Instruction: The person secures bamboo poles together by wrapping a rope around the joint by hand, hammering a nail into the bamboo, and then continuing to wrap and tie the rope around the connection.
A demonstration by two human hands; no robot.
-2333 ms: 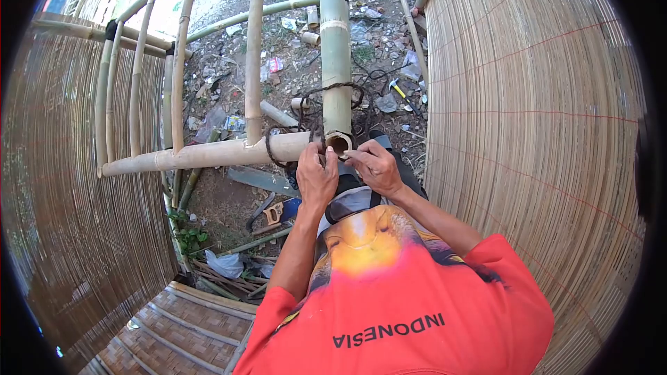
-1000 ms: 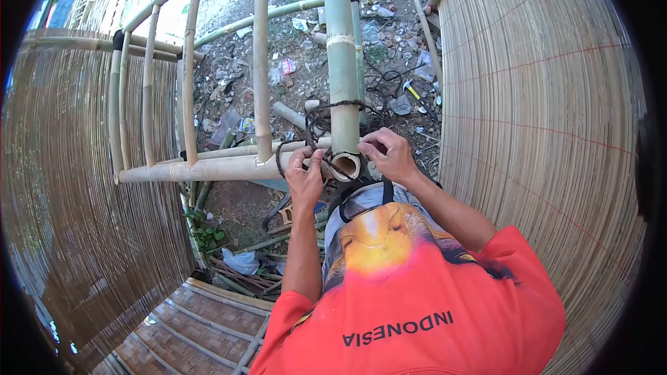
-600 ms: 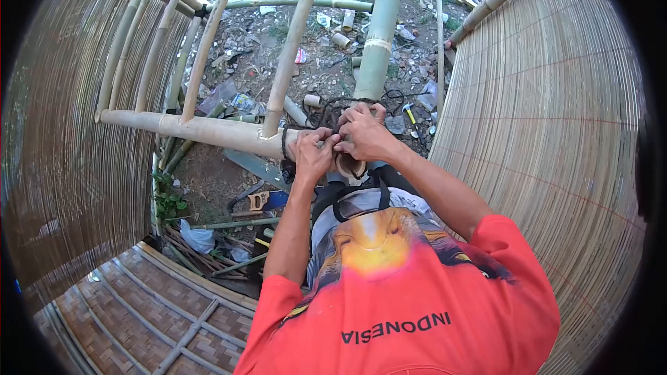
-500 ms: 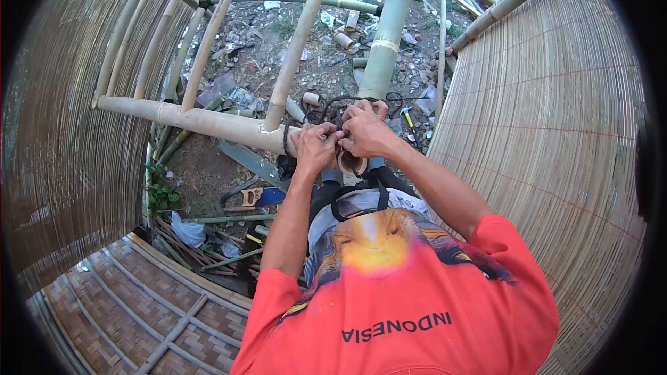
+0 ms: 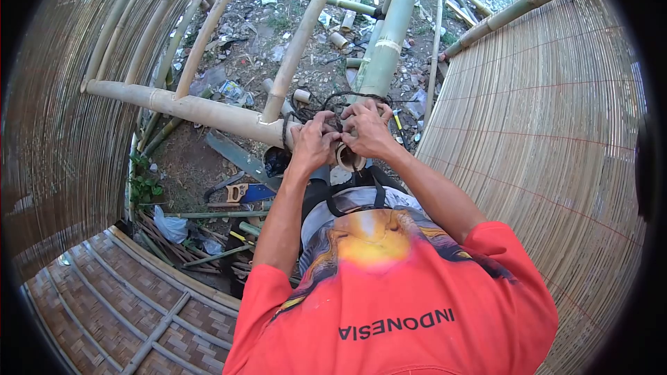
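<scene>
Black cord (image 5: 285, 130) is wound around the right end of a horizontal bamboo pole (image 5: 215, 114), beside a thick green bamboo post (image 5: 384, 62). My left hand (image 5: 315, 140) is bent over the pole's end, its fingers pinched on the dark cord. Close beside it, my right hand (image 5: 366, 128) has its fingers curled on the cord at the foot of the post, thumb side toward the left hand. Loose loops of cord lie behind both hands. An open bamboo end (image 5: 349, 157) shows just below the fingertips.
Slatted bamboo screens (image 5: 528, 118) stand on both sides. Thin upright poles (image 5: 299, 45) rise from the horizontal pole. Below lie a handsaw (image 5: 251, 193), a hammer (image 5: 398, 121), plastic bags (image 5: 170, 225) and rubble. A woven bamboo panel (image 5: 104, 305) is at the lower left.
The camera view has shifted slightly. The left hand's fingers are a little more raised and bent; both hands stay at the cord.
</scene>
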